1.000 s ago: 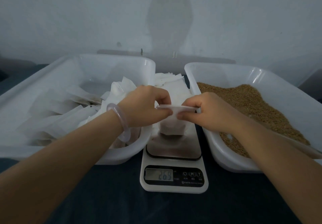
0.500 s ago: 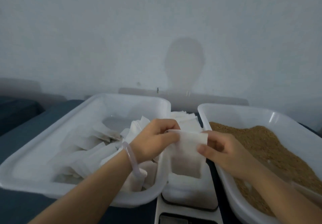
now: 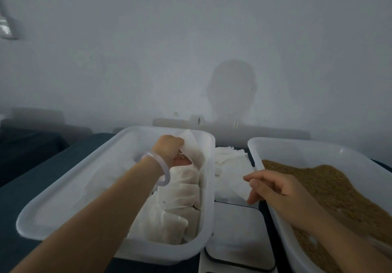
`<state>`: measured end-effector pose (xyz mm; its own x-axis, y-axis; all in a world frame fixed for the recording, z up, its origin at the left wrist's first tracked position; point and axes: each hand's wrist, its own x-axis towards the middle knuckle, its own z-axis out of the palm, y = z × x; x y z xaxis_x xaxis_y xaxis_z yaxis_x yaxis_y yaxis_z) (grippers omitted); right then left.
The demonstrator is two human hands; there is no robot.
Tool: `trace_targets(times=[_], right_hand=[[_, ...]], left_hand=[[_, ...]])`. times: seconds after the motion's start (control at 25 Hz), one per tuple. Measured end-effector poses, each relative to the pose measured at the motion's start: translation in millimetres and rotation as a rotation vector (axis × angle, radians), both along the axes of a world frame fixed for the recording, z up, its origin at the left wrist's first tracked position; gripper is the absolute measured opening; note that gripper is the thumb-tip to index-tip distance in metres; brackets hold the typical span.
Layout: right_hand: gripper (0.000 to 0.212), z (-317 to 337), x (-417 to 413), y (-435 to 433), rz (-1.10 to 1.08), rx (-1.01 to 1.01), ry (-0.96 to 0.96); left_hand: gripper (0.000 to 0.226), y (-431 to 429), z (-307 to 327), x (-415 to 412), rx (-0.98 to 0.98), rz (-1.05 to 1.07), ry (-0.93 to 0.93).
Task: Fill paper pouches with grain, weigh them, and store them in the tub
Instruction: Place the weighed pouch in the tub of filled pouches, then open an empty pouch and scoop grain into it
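left hand (image 3: 169, 151) grips paper pouch (image 3: 192, 145) over tub (image 3: 70, 190); right hand (image 3: 282, 190) relaxed, holding nothing, stack of empty pouches (image 3: 230, 170) just beyond its fingertips.

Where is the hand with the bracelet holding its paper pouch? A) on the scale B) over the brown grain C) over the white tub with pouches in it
C: the left hand grips the pouch above the tub of stored pouches.
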<state>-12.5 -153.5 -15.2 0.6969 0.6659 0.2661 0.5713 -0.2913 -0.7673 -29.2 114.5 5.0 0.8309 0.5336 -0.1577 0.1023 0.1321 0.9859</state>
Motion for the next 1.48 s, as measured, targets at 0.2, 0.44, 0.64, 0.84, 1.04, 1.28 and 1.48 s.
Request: trace_targets(times=[0.2,0.44,0.64,0.84,1.04,1.28,1.48], right_hand=[[0.021,-4,4,-3,-0.026,0.0,-0.03],[0.014,-4,5,-1,-0.014,-0.002,-0.04],[0.013,1,2,-1,-0.066,-0.05,-0.035],[0.026,7,17,30,-0.136,-0.6,-0.23],[0.025,-16,58,100,-0.254,-1.13,-0.173],[0.032,-62,91,110,-0.392,-1.002,-0.093],[0.032,-52,93,113,-0.341,-1.089,-0.069]], left_hand=[[0.018,-1,-37,18,0.016,0.004,0.27],[0.017,3,-40,9,0.147,-0.01,0.231],[0.021,-18,-23,1,0.851,0.09,-0.06],[0.021,-59,-30,-3,1.344,-0.235,-0.222],[0.055,-60,-46,0,1.168,-0.405,0.079],[0.052,-59,-49,-1,1.175,-0.422,0.051],[0.056,-58,-47,1,1.188,-0.435,0.054]])
